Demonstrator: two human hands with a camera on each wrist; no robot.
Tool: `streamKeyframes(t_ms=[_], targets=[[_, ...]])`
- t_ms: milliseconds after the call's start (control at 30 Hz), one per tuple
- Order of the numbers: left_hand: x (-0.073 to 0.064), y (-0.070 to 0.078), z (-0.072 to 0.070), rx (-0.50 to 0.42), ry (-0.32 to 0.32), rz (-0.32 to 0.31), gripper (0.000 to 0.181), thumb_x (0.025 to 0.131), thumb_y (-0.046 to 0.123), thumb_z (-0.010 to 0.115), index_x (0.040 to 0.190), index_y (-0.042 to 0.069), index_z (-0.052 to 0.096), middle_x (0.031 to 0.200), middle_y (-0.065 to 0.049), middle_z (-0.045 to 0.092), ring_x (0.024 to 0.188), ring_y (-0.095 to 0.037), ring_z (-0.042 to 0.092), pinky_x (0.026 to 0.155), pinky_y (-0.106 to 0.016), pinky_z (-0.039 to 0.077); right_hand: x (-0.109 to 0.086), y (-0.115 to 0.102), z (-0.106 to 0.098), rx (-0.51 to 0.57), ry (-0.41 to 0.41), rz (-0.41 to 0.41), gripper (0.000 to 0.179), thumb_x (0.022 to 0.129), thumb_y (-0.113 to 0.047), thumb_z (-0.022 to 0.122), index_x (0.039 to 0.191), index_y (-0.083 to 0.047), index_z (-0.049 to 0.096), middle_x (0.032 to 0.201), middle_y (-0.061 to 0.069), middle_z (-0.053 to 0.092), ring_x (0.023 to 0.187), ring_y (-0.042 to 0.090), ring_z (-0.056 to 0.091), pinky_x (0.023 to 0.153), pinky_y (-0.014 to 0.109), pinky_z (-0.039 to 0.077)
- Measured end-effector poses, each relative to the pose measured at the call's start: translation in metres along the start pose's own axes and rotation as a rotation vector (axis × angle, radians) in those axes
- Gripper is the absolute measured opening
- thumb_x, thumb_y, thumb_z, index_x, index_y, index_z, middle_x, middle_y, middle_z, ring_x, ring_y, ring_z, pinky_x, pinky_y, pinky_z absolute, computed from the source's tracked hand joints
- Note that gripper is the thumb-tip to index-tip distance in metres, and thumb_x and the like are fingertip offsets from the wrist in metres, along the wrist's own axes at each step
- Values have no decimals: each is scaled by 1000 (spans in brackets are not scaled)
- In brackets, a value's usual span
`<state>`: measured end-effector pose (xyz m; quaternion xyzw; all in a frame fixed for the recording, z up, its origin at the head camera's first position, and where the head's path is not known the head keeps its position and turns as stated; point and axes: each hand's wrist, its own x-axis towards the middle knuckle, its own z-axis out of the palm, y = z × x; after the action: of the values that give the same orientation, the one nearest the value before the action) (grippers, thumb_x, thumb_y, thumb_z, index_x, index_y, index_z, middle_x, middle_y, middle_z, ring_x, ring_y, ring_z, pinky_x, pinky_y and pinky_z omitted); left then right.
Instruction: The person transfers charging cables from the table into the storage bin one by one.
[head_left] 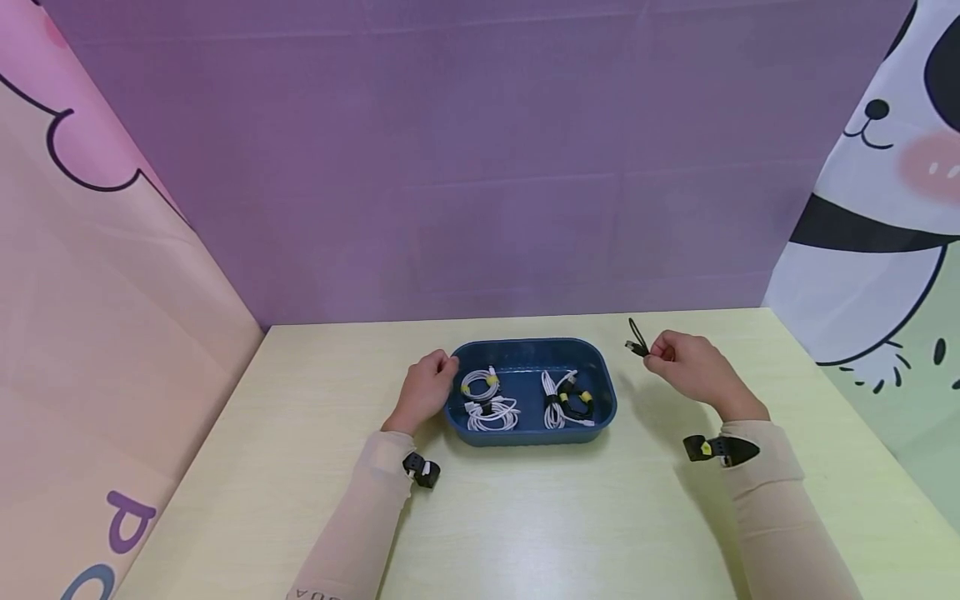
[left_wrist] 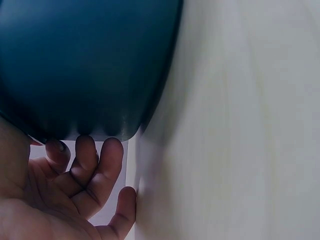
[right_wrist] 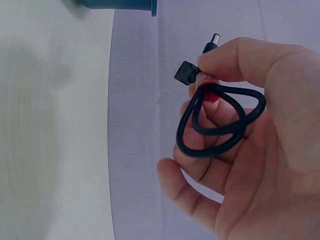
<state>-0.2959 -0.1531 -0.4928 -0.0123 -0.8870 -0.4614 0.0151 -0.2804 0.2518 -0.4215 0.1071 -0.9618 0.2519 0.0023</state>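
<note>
My right hand (head_left: pixel 697 371) pinches a coiled black cable (right_wrist: pixel 215 152) between thumb and fingertips, above the table to the right of the blue plastic bin (head_left: pixel 528 437). In the right wrist view a USB plug (right_wrist: pixel 186 72) and a barrel plug (right_wrist: pixel 212 44) stick out past the thumb, and a red tie (right_wrist: pixel 212 95) bundles the cable. With curled fingers my left hand (head_left: pixel 426 390) grips the bin's left rim; in the left wrist view several fingertips touch its outer wall (left_wrist: pixel 90 60). The thumb is hidden there.
In the bin's left part lie a white cable with yellow ties (head_left: pixel 472 393) and a white cable with a black tie (head_left: pixel 506 416). Its right part holds another white cable (head_left: pixel 553 417) beside a black one with yellow ties (head_left: pixel 576 413). A purple cloth (head_left: pixel 495 167) hangs behind the table (head_left: pixel 540 525).
</note>
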Motion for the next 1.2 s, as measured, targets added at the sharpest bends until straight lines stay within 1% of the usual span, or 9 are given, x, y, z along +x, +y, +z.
streamKeyframes(t_ms=[267,567,967,1200], targets=[[1,-1,1,-2,3,-11,33,107,31,49,81,11,50,71,-2,46,66,-20,47,58,-29,33,0,-2,0,-1,9,-1,15,97,-21,61,93,-6,63,79,4,63,72,19,53,66,33,42],[-1,2,0,-4,-2,-11,32,108,31,48,83,11,51,73,-2,47,67,-20,47,59,-29,34,-1,-2,1,18,23,-4,15,98,-21,61,94,-6,62,80,4,63,72,19,53,66,33,42],[0,-2,1,-1,5,2,32,107,31,49,82,11,50,72,-2,46,67,-20,47,58,-30,33,-1,-7,0,28,36,-24,15,99,-20,60,96,-6,63,81,4,63,72,18,52,68,33,42],[0,-2,1,-4,-1,-4,32,107,32,48,83,11,50,72,-2,46,67,-21,47,59,-30,34,-2,-11,0,31,39,-38,15,99,-20,60,94,-6,62,80,4,62,71,18,51,68,34,42]])
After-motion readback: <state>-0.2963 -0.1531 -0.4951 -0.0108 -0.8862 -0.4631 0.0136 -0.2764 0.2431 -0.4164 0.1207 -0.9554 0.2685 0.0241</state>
